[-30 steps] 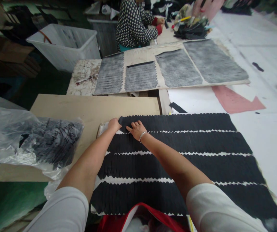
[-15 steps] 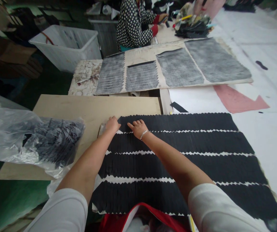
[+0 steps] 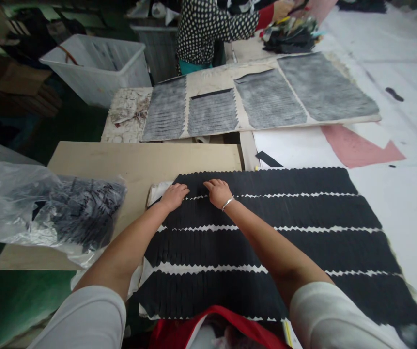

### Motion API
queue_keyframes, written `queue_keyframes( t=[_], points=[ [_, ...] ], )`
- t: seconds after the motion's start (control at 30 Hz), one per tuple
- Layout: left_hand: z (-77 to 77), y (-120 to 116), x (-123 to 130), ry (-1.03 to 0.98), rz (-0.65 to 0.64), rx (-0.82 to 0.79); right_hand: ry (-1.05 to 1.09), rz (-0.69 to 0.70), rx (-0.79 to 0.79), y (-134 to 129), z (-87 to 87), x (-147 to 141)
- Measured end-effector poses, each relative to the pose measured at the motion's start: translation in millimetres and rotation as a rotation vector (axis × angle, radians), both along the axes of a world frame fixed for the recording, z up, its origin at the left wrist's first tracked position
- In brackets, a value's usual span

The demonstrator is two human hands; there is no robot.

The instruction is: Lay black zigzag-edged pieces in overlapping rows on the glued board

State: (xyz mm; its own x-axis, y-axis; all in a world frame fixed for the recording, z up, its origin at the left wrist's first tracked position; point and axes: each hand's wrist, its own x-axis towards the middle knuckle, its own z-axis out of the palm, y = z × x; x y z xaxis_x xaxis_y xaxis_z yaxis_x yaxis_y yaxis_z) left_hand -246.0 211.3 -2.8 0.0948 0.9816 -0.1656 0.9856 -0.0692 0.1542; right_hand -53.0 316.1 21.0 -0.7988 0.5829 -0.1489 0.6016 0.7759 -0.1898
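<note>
Four-sided black strips lie overlapped in long rows, the farthest row (image 3: 288,182) under my hands. The rows have zigzag edges and rest on a pale board (image 3: 159,193), whose surface shows in the gaps. My left hand (image 3: 175,197) lies on the left end of the farthest row, fingers stretched toward the right. A short way to its right, my right hand (image 3: 218,193), with a bracelet at the wrist, rests on the same row with its fingers extended to the left. No held piece is visible in either hand; my palms hide the strips beneath.
A clear plastic bag (image 3: 84,208) of dark pieces lies on the wooden board (image 3: 135,157) at left. Beyond stands another board (image 3: 208,80) with grey-coated pieces. A co-worker in a dotted sleeve (image 3: 204,29) reaches toward a dark pile (image 3: 288,41). A white bin (image 3: 99,63) stands back left.
My left hand has come off the row's far left corner and moved nearer and slightly right onto the strips. My right hand has slid right. The co-worker's arm has stretched toward the pile.
</note>
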Motion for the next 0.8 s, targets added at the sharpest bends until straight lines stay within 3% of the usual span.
queue_keyframes(
  t=[0.3,0.4,0.5,0.63,0.8],
  points=[
    [-2.0,1.0,-5.0,-0.081,-0.011,0.005,0.053,-0.017,-0.032,-12.6,0.0,15.8],
    [-0.4,1.7,-8.5,-0.176,0.144,0.072,0.118,-0.030,-0.052,-21.4,3.6,23.9],
    [10.9,-3.4,-14.8,-0.215,0.364,0.175,0.216,-0.054,-0.096,-36.3,5.7,41.7],
    [34.2,-32.4,-2.6,-0.246,0.522,0.275,0.345,-0.067,-0.225,-79.1,6.6,86.1],
    [46.9,-97.6,56.6,-0.405,0.559,0.378,0.479,0.007,-0.451,-160.6,10.5,146.9]
  ],
)
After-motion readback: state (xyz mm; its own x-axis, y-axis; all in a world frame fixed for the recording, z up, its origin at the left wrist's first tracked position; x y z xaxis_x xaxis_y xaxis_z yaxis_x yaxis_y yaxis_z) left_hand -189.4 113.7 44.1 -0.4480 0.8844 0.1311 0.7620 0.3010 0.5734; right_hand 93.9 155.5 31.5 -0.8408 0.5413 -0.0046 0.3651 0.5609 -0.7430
